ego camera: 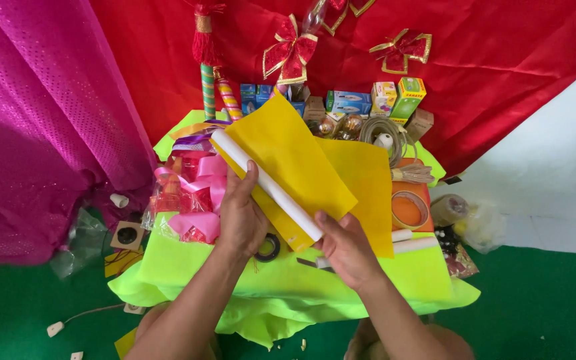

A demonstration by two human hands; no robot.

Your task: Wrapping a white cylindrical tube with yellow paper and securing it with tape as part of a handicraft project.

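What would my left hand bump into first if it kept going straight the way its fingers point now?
The left hand points up and away, along the white roll it grips. Straight on, it would likely meet the purple ribbon first, then the striped sticks, though depth is unclear.

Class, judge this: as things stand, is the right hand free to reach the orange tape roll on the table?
Probably not at once: the right hand grips the white roll of yellow paper; the path to the orange tape roll looks open.
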